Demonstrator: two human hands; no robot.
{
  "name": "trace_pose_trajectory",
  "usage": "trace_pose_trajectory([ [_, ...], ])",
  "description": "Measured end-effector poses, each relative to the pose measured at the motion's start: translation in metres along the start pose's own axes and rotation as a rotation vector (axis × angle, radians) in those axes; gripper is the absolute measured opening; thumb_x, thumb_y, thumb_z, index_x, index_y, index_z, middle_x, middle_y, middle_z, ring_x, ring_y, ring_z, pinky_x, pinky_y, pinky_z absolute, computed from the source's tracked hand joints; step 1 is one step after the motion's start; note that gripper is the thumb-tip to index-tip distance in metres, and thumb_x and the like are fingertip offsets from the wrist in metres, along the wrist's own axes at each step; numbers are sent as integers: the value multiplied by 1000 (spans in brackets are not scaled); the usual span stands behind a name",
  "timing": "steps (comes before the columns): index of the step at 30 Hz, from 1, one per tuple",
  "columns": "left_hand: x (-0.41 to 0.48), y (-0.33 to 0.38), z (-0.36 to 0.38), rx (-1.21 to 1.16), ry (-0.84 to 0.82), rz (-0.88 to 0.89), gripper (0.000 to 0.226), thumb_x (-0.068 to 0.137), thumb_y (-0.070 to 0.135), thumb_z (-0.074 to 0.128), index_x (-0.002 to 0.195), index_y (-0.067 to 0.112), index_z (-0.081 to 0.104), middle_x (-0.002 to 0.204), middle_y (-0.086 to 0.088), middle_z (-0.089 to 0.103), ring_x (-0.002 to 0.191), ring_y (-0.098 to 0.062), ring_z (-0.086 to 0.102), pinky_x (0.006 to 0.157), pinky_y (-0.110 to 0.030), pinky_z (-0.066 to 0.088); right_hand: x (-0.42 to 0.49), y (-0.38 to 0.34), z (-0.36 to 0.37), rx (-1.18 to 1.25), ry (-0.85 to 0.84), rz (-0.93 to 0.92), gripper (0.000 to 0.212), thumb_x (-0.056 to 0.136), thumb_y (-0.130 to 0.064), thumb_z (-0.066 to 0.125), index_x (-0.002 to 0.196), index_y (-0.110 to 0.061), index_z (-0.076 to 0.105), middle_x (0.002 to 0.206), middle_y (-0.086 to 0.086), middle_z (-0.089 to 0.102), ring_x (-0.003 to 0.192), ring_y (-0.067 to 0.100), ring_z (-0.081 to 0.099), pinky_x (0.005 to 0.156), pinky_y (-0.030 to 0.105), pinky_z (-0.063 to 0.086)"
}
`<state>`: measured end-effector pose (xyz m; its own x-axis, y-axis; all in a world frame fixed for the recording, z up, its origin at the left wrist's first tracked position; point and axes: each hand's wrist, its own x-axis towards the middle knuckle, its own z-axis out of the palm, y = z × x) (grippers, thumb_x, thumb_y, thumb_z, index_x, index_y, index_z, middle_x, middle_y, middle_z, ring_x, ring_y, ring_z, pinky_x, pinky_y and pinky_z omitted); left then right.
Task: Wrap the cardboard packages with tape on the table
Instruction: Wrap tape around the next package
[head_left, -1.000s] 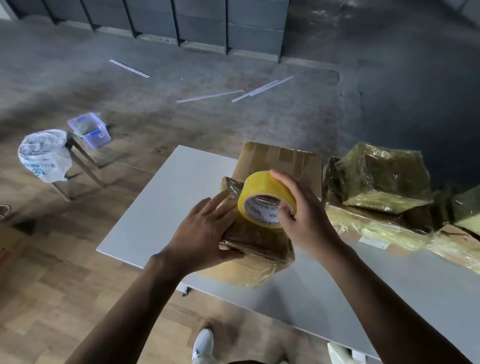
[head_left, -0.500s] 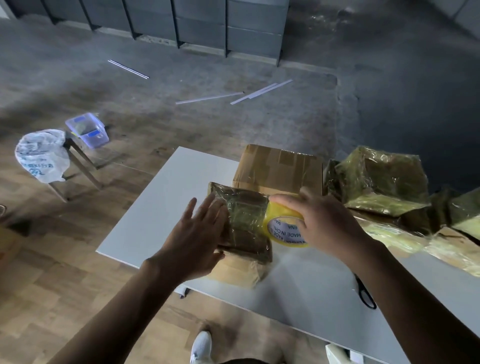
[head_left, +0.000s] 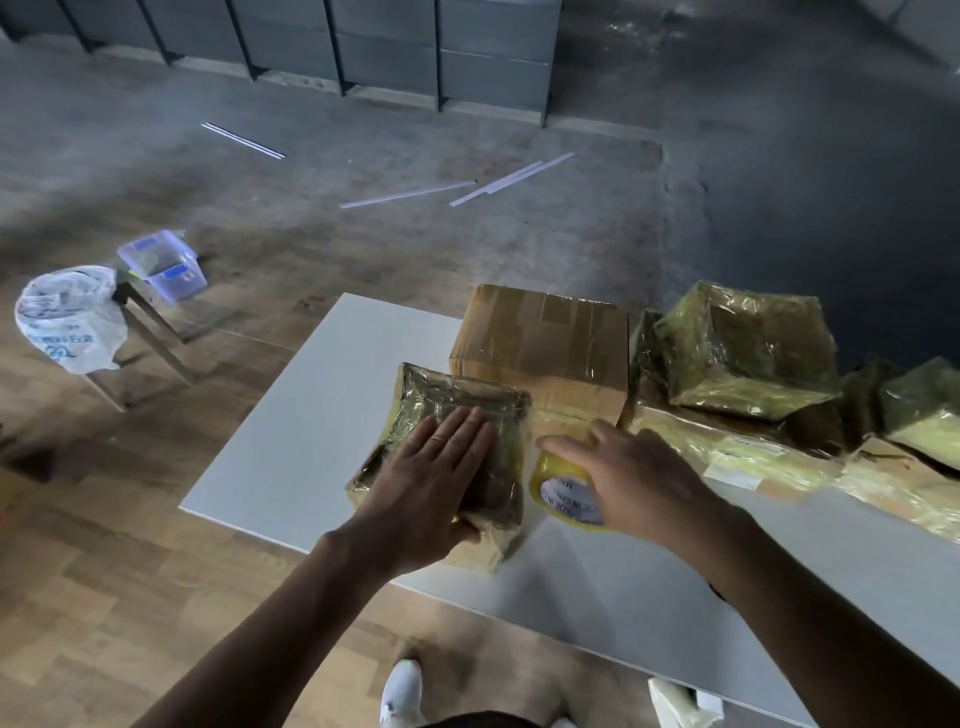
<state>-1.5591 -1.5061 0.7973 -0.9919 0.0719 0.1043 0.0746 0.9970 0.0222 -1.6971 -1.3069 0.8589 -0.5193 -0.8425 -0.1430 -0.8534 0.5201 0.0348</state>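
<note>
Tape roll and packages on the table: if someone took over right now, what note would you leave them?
Left hand: flat, pressing the small package onto the table.
Right hand: grips the yellow tape roll beside that package.
Done: this package is largely taped; several wrapped packages lie on the right.
Left: finish this one; the brown box behind looks only lightly taped.

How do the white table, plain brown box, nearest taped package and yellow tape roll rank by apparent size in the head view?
1. white table
2. plain brown box and taped package: about alike; the package is nearer the camera, so unranked
3. yellow tape roll, partly under the right hand
</note>
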Motion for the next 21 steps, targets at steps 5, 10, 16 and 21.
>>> trace_pose_trajectory([
  [5,1,2,0,76,-16,17,113,56,58,82,150,26,28,154,-22,29,142,-39,27,112,-54,26,8,6,41,164,137,-39,58,83,-12,59,136,-26,42,110,6,58,81,29,61,67,30,39],
  [10,12,12,-8,123,-77,31,113,48,48,88,145,34,31,142,-32,40,129,-52,40,97,-66,40,0,6,73,736,301,123,52,79,-5,64,123,-27,49,116,-12,49,101,12,53,74,10,38],
  [16,22,24,-8,150,-155,-41,117,27,53,93,131,30,45,129,-34,49,117,-55,49,86,-70,43,1,4,103,850,344,130,73,80,-1,61,127,-52,40,115,1,51,99,13,52,78,7,38],
  [21,22,28,-3,150,-119,-46,105,36,49,93,130,32,49,127,-34,50,117,-56,49,86,-70,44,-1,18,86,504,303,-30,77,78,-1,67,140,-38,41,105,3,48,85,13,52,63,18,40],
])
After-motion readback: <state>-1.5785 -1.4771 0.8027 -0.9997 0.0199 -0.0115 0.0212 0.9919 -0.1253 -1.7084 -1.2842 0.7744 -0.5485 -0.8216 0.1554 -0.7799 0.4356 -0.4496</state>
